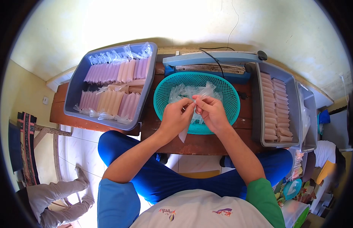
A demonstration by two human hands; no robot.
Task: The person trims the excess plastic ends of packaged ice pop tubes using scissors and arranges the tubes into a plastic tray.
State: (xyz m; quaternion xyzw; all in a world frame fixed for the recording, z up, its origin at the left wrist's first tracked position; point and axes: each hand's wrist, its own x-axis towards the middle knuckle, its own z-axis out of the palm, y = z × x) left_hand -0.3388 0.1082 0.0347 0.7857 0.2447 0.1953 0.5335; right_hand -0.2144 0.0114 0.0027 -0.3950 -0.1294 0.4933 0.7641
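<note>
Over the near half of a turquoise plastic basket (159, 108), my two hands meet with their fingertips pinched together. My left hand (177, 114) is closed on the neck of a clear plastic bag, whose pale, filled lower end (183, 135) hangs below the palm. Right beside it, my right hand (211, 112) pinches the top of the same bag between thumb and fingers. The exact grip at the fingertips is partly hidden. Crumpled clear plastic bags (188, 91) lie in the basket behind my hands.
A grey tub (151, 81) of purple and cream filled tubes stands left. Another grey tub (258, 108) with rows of pinkish tubes is at right, a further tub (312, 131) beyond. Behind the basket lies a blue long-armed sealer (218, 57). A person's legs (58, 193) show lower left.
</note>
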